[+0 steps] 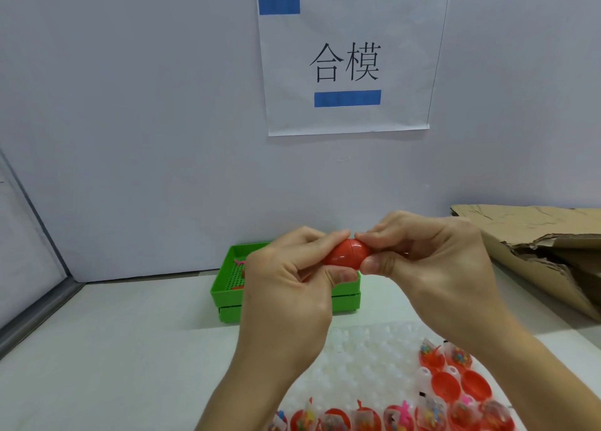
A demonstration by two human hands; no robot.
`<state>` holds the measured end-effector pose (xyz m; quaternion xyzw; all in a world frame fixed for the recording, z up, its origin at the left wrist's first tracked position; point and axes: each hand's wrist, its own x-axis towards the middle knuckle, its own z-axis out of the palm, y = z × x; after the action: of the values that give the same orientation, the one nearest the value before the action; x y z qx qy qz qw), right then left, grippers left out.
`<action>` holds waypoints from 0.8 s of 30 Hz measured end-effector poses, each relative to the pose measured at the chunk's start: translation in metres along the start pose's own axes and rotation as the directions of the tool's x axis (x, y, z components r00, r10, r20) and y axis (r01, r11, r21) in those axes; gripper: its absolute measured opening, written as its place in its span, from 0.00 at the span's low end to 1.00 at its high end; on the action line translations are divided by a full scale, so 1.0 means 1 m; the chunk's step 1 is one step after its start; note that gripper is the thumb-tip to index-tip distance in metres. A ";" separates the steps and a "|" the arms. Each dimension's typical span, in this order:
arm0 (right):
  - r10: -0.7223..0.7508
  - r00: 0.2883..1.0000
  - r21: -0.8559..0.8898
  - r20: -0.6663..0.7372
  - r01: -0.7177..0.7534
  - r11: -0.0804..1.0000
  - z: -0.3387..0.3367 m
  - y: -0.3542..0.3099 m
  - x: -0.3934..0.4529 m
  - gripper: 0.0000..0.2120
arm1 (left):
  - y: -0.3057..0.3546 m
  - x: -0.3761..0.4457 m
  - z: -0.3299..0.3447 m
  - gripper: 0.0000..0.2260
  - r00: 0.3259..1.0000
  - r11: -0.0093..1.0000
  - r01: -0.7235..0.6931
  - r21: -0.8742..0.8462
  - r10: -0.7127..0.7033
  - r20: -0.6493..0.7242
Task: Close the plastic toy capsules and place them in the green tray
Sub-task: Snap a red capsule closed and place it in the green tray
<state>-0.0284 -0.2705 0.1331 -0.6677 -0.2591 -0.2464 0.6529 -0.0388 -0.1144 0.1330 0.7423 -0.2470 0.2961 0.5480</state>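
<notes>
Your left hand [286, 278] and right hand [432, 261] both pinch the red capsule [346, 253], held above the green tray [227, 295] at twelve o'clock; squeeze evenly until its seam seats.

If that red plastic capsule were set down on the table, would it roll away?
Probably: the red plastic capsule looks rounded and smooth, so it may roll. Its glossy shell may be slippery. The walled green plastic tray would likely contain it.
</notes>
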 end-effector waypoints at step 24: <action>0.038 0.999 0.016 0.034 -0.039 0.999 -0.004 -0.015 0.002 0.07 | 0.015 0.001 -0.003 0.08 0.992 0.992 0.092 0.088 -0.100 0.083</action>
<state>-0.0367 -0.2741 0.1455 -0.6713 -0.2591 -0.2204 0.6585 -0.0486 -0.1161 0.1442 0.7878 -0.2220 0.2467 0.5188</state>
